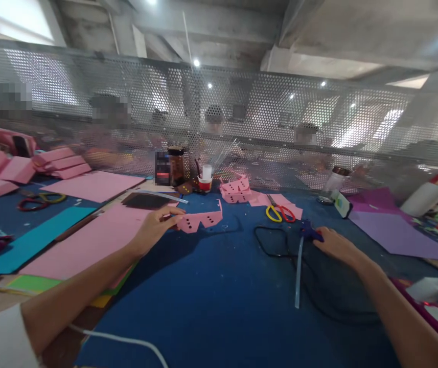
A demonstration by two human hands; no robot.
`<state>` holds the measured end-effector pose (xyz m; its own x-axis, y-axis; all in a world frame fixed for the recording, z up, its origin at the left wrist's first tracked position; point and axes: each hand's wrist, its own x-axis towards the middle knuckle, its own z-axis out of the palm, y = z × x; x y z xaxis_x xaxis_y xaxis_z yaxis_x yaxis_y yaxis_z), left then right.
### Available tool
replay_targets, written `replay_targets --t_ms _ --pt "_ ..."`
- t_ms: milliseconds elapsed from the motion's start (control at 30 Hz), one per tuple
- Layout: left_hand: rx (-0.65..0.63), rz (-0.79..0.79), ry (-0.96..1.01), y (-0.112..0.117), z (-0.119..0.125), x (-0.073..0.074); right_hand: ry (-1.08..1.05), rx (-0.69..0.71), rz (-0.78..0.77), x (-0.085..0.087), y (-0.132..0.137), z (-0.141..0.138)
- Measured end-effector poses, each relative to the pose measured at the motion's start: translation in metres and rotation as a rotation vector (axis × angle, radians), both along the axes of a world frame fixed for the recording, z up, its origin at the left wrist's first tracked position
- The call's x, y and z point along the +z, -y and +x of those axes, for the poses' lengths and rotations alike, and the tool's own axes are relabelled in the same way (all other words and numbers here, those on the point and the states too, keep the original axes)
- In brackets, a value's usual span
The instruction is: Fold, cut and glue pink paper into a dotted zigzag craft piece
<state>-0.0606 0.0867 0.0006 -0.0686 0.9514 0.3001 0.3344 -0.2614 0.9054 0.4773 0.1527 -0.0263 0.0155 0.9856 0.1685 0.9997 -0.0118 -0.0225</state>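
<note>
Pinched at one end by my left hand (161, 225) is a pair of pink paper glasses (203, 220) with dark holes, held above the blue tabletop. On the right, my right hand (333, 243) is closed on a small dark-blue glue gun (309, 231). A clear glue stick (298, 278) sticks out of it toward me, and a black cord (270, 253) curls on the table beside it. Beyond the glue gun lie scissors (280, 212) with yellow and red handles. More folded pink paper glasses (236, 189) sit at the back centre.
Pink sheets (81, 240) and a teal strip (40, 240) cover the left side. Purple paper (406, 232), a phone (342, 204) and a bottle (336, 181) are at right. A cup (204, 183) and a jar (176, 166) stand before a perforated metal screen (241, 122); people sit behind it.
</note>
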Motion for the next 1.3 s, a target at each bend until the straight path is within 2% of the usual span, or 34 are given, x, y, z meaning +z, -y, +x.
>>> replay_targets --t_ms 67,167,200,233,333,367,433,533,700,900,1133,1300 --pt "-0.013 0.001 -0.006 0.001 0.000 0.000 0.011 -0.008 0.004 0.011 0.007 0.001" --pt "-0.028 0.008 -0.007 0.003 0.002 0.003 0.017 -0.001 0.090 0.035 0.019 -0.011" --pt "-0.035 0.013 -0.003 0.004 0.003 0.004 -0.005 0.038 0.144 0.043 0.023 -0.020" --pt "-0.045 0.018 0.001 0.005 0.004 0.005 -0.112 0.133 0.252 0.051 0.027 -0.031" --pt "-0.088 0.035 0.016 0.010 0.008 0.009 -0.202 0.312 0.318 0.065 0.042 -0.077" --pt "-0.104 0.040 0.021 0.012 0.010 0.010 -0.279 0.424 0.337 0.066 0.048 -0.093" --pt "-0.132 0.053 0.030 0.016 0.015 0.011 -0.377 0.589 0.344 0.066 0.061 -0.122" --pt "-0.186 0.085 0.055 0.023 0.024 0.010 -0.444 0.727 0.275 0.064 0.081 -0.154" --pt "-0.280 0.079 0.023 0.035 0.037 0.008 -0.405 0.874 0.154 0.057 0.098 -0.178" --pt "-0.328 0.018 -0.032 0.045 0.044 0.005 -0.379 0.903 0.245 0.043 0.102 -0.186" --pt "-0.356 0.011 -0.074 0.053 0.052 0.007 -0.401 0.914 0.210 0.045 0.104 -0.181" --pt "-0.383 0.026 0.003 0.053 0.053 0.004 -0.424 0.886 0.163 0.041 0.095 -0.172"
